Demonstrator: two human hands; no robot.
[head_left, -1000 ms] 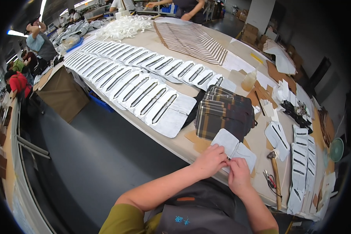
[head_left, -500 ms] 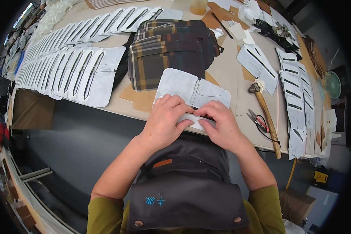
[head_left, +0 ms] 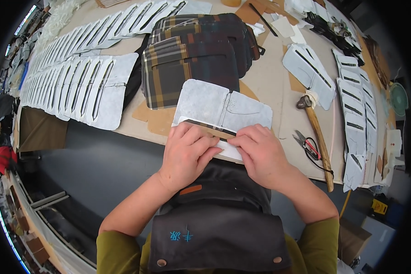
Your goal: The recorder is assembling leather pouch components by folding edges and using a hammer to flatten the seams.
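Leftward, two long rows of overlapping pale panels (head_left: 112, 107), marked by dark slots, are spread across the table (head_left: 278, 102), and a stack of plaid fabric pieces (head_left: 196, 61) is set to the right of them. Under the near side of this stack, flat brown sheets (head_left: 157, 123) are partly covered. At the table's near edge, just in front of the plaid stack, the work panel (head_left: 198, 107) is placed, its pale far part crossed by a seam and its right half marked by a loose dark thread; along its near part a dark strip (head_left: 205, 124) and a brown band (head_left: 214, 132) are shown. By the left hand (head_left: 187, 153) the near edge is held in a narrow pinch between thumb and bent fingers. By the right hand (head_left: 262, 155) the same edge is pinched just beside, also narrowly; how firmly it is pressed cannot be told. Between the hands a white flap (head_left: 230, 150) is exposed. Further right, red-handled snips (head_left: 311, 147) are laid beside a wooden-handled hammer (head_left: 318, 137). Beyond the hammer's head a single slotted panel (head_left: 310, 77) is set at a slant, and beside it slotted pieces (head_left: 354, 109) are lined up, with a dark bundle (head_left: 331, 39) placed beyond. At the far right a green fan (head_left: 399, 99) is seen.
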